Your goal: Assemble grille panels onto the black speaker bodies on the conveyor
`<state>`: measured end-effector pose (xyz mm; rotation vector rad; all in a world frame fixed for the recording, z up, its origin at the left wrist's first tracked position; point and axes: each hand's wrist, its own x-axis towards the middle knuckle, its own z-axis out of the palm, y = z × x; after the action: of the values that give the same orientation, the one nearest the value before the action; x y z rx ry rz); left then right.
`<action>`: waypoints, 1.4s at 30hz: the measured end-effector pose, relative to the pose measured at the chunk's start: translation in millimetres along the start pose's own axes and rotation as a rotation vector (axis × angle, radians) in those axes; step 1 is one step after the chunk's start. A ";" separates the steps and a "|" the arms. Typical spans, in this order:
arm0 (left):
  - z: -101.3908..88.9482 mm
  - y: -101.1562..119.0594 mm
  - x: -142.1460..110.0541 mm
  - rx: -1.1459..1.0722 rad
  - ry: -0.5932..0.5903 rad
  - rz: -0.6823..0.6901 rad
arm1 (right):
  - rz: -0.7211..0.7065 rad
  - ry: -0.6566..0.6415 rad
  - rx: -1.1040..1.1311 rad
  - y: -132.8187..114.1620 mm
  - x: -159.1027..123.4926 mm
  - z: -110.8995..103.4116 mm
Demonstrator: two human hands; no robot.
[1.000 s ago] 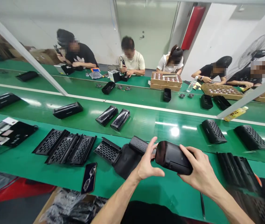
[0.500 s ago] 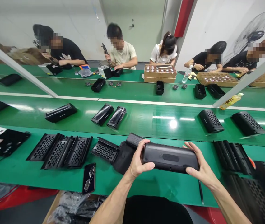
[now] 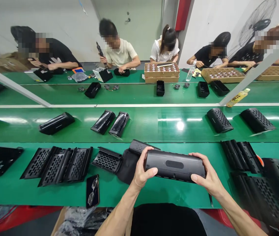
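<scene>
I am holding a black speaker housing (image 3: 175, 165) level and crosswise just above the near edge of the green bench (image 3: 154, 193), one end in each hand. My left hand (image 3: 142, 170) is wrapping its left end, thumb on the front face and fingers curled over the top. My right hand (image 3: 207, 175) is cupping the right end, thumb underneath and fingers spread over the top edge. Both grips are closed on the housing.

Near the bench's front edge, to my left, a phone with a pair of glasses on it (image 3: 92, 191) is lying flat. Just behind my left hand a dark cloth pouch (image 3: 127, 164) is sitting against a perforated grille (image 3: 107, 160), and further left a row of overlapping grilles (image 3: 58, 163) is running toward the left end. At the right end more grille panels (image 3: 240, 155) are stacked, leaning on one another.

Beyond the bench, on the conveyor belt (image 3: 154, 126), two glossy wrapped housings (image 3: 110, 123) are lying side by side, with another housing (image 3: 56, 123) to their left and two mesh-faced housings (image 3: 219, 120) toward the right.

Along the far edge of the line, other people are sitting at work beside cardboard trays (image 3: 161, 72) of small round parts.
</scene>
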<state>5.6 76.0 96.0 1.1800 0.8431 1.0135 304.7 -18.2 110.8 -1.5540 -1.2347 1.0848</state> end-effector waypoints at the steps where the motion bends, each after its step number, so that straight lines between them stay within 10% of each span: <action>1: 0.8 -4.2 0.5 -0.026 0.011 -0.023 | 0.028 -0.005 -0.002 1.4 1.4 -0.1; 7: -5.5 -16.9 5.9 -0.142 -0.055 -0.230 | 0.138 -0.137 -0.020 9.9 -0.2 -2.5; 18: 8.1 -26.5 17.0 -0.050 -0.008 -0.197 | 0.181 0.002 0.056 21.7 -4.3 -3.0; 24: -5.5 -14.1 38.3 0.001 -0.300 -0.294 | 0.282 -0.054 0.146 28.3 5.8 -21.3; 30: -8.5 -27.8 73.4 0.111 -0.203 -0.283 | 0.390 -0.186 0.225 47.8 12.1 -14.4; 37: 9.5 -42.4 165.2 0.152 0.024 -0.293 | 0.461 0.207 0.738 101.1 128.1 6.1; 42: 19.4 -49.1 143.8 0.164 0.189 -0.247 | 0.536 0.375 0.776 135.3 255.5 1.5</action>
<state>80.6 201.4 50.2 1.0948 1.2093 0.8731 371.0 213.1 -49.6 -1.3780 -0.0808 1.3096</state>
